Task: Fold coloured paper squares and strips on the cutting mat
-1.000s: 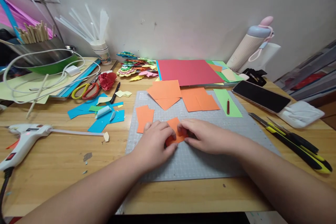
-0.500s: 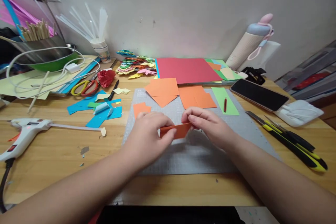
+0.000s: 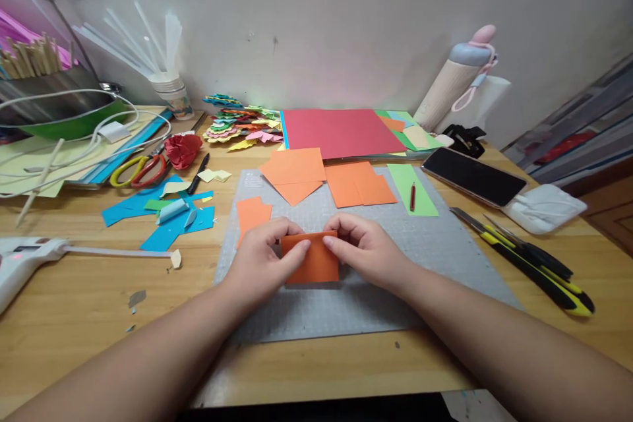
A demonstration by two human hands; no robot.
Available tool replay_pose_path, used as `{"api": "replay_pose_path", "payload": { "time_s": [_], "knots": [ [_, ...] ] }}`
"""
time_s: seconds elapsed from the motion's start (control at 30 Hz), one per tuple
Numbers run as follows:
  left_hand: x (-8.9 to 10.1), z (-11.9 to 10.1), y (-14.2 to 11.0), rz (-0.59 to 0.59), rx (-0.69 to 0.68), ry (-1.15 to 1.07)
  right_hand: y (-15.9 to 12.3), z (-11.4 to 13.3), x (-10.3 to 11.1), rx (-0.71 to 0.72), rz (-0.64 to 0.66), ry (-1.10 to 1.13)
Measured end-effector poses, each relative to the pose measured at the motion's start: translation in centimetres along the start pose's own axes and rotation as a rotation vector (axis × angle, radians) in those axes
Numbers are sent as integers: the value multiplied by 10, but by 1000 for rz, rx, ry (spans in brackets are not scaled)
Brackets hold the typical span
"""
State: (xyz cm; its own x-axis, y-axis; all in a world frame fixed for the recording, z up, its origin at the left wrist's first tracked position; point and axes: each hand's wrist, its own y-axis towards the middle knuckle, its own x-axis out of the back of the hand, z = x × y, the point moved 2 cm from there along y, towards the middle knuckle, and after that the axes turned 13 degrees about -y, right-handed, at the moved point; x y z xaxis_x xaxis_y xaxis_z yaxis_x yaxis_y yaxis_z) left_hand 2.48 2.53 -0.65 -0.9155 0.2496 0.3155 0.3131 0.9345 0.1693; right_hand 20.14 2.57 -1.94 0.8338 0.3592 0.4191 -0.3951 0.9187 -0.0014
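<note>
A folded orange paper piece [image 3: 312,262] lies on the grey cutting mat [image 3: 445,257]. My left hand [image 3: 262,264] pinches its left edge, thumb on top. My right hand [image 3: 366,250] pinches its right upper edge. Both hands are closed on the paper. More orange paper squares [image 3: 297,168] lie at the far side of the mat, and a smaller orange piece [image 3: 251,213] sits just left of my left hand.
A green paper strip with a red pen [image 3: 412,196], a phone [image 3: 472,176], utility knives [image 3: 534,260], red card sheet [image 3: 341,132], scissors [image 3: 138,170], blue scraps [image 3: 163,217], a glue gun [image 3: 24,260] and a bottle [image 3: 452,89] surround the mat.
The orange piece was lifted edge-on between both hands, then turned flat; it now faces up on the mat, held at both sides. The view has shifted slightly rightward.
</note>
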Motion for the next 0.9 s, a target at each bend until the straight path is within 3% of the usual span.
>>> {"api": "replay_pose_path", "payload": {
  "time_s": [0.43,0.9],
  "knots": [
    [4,5,3,-5,53,-99,3,-2,-2,-3,24,1],
    [2,9,3,28,75,-49,3,-6,-1,11,54,-7]
  ]
}}
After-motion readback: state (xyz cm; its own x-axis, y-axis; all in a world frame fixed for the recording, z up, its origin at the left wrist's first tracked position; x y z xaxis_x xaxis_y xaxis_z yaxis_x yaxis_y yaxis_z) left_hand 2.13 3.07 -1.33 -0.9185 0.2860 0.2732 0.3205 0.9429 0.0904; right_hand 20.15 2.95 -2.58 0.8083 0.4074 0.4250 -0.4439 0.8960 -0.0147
